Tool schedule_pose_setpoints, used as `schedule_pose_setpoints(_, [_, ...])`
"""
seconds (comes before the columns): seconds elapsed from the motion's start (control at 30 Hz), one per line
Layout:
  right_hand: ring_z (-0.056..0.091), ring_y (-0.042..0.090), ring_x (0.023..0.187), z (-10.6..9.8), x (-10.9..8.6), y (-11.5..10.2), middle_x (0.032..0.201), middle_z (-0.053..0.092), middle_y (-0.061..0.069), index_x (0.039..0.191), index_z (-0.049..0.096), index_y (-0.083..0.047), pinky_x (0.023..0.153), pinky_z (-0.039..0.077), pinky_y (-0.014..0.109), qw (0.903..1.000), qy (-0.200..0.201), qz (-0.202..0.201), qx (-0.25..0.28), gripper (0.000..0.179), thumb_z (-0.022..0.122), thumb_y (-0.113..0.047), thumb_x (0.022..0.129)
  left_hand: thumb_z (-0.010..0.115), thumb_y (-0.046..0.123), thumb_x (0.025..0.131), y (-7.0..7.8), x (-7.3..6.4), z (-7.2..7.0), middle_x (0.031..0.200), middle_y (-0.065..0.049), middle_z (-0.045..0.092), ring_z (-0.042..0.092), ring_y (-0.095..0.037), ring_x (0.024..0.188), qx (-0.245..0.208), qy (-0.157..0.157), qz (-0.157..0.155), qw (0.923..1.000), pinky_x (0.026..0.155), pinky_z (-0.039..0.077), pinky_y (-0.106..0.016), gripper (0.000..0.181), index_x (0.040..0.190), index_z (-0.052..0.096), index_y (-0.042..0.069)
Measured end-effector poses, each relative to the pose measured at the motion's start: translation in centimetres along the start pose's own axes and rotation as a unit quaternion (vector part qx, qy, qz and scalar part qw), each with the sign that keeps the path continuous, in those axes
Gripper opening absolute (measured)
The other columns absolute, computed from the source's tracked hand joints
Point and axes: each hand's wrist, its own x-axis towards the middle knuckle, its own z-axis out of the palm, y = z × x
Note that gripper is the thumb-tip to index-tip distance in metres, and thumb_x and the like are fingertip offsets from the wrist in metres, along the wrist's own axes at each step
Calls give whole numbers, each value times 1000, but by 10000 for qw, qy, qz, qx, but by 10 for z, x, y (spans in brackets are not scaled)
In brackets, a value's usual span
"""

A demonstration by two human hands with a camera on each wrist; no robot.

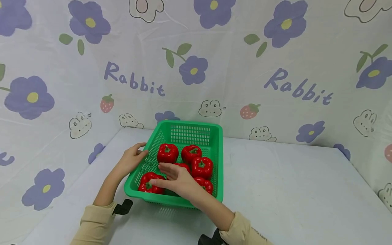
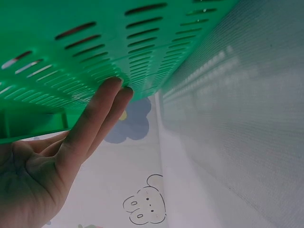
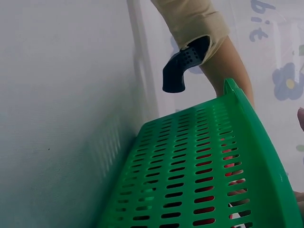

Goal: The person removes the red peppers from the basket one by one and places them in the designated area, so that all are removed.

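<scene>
A green plastic basket [image 1: 215, 136] with slotted walls holds several red bell peppers [image 1: 167, 153]. At its left side is my left hand [image 1: 133, 159]; the thumb lies at the rim. Seen from the left wrist, straight fingers [image 2: 97, 114] rest against the outside of the slotted wall. My right hand [image 1: 180, 180] hovers over the front half of the basket, thumb spread from the extended fingers, nothing held. Its thumb overlaps the front-left bell pepper [image 1: 154, 189] in the head view, and the hand partly hides a middle one. Only fragments of it show at the right wrist view's edge.
The basket stands on a white-covered table [image 1: 291, 180]. Behind and at the sides hangs a white cloth [image 1: 229, 68] printed with purple flowers, rabbits and lettering. A black wrist mount [image 1: 123, 207] is on the left forearm, another [image 1: 211, 238] on the right.
</scene>
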Motion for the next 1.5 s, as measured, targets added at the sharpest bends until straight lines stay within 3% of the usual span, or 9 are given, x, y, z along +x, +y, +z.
schedule_pose_setpoints(0.5, [35,24,146,4,6,-4,153,43,0,149,41,-15,115,35,44,9990,-187,45,-404,71,72,-34,88,44,23,104,1,-1,-2,116,-32,66,73,-29,87,-121,-52,73,9999,71,60,-36,51,146,36,-4])
schedule_pose_setpoints(1.17, [44,26,138,8,18,0,151,46,8,149,41,-10,108,44,46,9916,-116,215,-1273,78,77,-34,83,43,23,104,3,-2,-2,118,-32,64,73,-31,89,-114,-107,48,9999,72,60,-37,52,147,34,-4])
schedule_pose_setpoints(1.5, [50,26,129,11,22,4,145,51,10,146,43,-6,98,52,44,9872,33,153,-1588,75,79,-23,82,43,23,104,3,-3,-1,120,-33,63,73,-33,92,-152,-120,32,9998,71,60,-37,51,148,33,-4])
